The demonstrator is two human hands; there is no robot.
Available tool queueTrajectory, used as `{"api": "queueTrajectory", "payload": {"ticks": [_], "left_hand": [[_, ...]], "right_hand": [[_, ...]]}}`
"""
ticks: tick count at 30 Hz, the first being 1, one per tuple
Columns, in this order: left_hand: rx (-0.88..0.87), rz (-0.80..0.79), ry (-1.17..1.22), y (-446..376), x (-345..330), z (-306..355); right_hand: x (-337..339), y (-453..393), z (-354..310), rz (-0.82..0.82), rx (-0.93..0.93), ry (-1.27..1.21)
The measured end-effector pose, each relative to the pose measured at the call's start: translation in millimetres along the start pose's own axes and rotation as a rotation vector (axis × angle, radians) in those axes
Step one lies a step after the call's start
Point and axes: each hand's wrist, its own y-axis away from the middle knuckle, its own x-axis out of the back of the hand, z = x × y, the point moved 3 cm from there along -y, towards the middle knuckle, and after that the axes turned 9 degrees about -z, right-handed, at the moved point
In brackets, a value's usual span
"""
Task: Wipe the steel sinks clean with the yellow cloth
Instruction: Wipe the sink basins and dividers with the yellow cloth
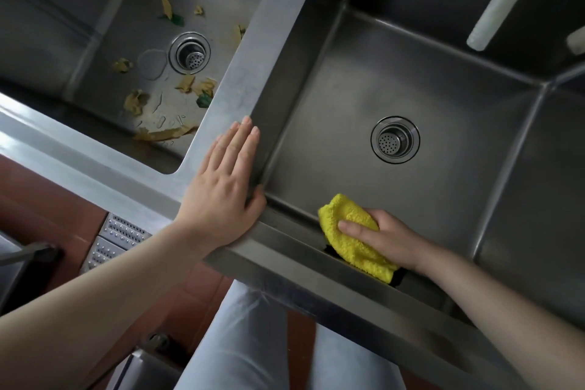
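Note:
Two steel sinks stand side by side. The right sink (pixel 443 98) has a bare, dull floor with a round drain (pixel 395 140). My right hand (pixel 384 233) grips the bunched yellow cloth (pixel 348 239) against the sink's near wall, just below the front rim. My left hand (pixel 226 182) lies flat, fingers straight, on the steel divider (pixel 269 51) between the sinks, thumb over the inner corner. The left sink (pixel 104 51) holds yellow and green food scraps (pixel 136 101) and water drops around its drain (pixel 190 53).
A pale tube (pixel 503 0) hangs over the right sink's far corner. Below the front rim are a red-brown floor (pixel 47 209), a perforated metal grate (pixel 117 237) and my legs in light jeans (pixel 247 336). A dark object sits at the left edge.

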Motion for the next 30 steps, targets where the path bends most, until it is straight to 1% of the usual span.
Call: {"api": "queueTrajectory", "payload": {"ticks": [2, 6, 8, 17, 27, 30], "left_hand": [[0.004, -0.004, -0.010, 0, -1, 0], [-0.007, 0.002, -0.009, 0, -1, 0], [-0.004, 0.000, -0.008, 0, -1, 0], [0.000, 0.024, -0.020, -1, -1, 0], [0.001, 0.028, -0.032, -1, 1, 1], [-0.003, 0.029, -0.028, -1, 2, 2]], "right_hand": [[-1, 5, -2, 0.005, -0.015, 0.050], [-6, -8, 9, 0.103, -0.030, 0.217], [-8, -21, 18, 0.130, -0.048, 0.263], [-6, -79, 42, 0.079, -0.101, 0.429], [-2, -110, 57, 0.115, -0.191, 0.638], [-2, -116, 55, 0.118, -0.226, 0.665]]}}
